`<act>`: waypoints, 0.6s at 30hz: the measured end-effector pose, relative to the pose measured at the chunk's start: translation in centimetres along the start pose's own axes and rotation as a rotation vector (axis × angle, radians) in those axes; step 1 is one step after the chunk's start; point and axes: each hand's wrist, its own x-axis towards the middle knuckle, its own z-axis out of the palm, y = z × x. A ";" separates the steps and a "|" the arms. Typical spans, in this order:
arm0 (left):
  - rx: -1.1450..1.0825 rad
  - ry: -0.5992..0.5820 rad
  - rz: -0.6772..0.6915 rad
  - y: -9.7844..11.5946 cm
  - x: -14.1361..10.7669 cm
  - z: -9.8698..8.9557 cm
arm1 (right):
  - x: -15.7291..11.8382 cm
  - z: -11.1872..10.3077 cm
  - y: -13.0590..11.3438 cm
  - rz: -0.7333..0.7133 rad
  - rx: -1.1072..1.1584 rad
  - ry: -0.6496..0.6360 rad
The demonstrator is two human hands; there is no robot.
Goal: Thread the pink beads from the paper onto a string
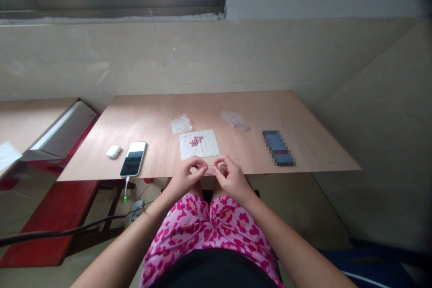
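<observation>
The left hand [185,176] and right hand [233,178] are up together at the front edge of the plywood table [216,108], fingertips close and pinching what looks like a thin thread [211,167], though it's too fine to be totally sure. Right ahead of them is a square of white paper [209,148] with a small cluster of pink beads [196,141] on it. A clear plastic bag [181,123] sits just past the paper, with a pink-tinted bag [234,120] further right. Off to the left there's a smartphone [133,159] with a cable plugged in and a small white case [113,151] beside it, and on the right lies a blurred-out dark object [278,147]
</observation>
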 end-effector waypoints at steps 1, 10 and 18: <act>0.004 0.006 0.001 0.1 0.0 0.0 | 0.0 0.0 0.0 -0.003 0.000 -0.001; 0.019 -0.001 0.031 0.2 -0.2 0.1 | -0.2 0.2 -0.3 0.074 0.072 -0.015; 0.012 0.005 0.042 0.0 -0.3 0.3 | -0.5 0.3 -0.9 0.153 0.150 -0.034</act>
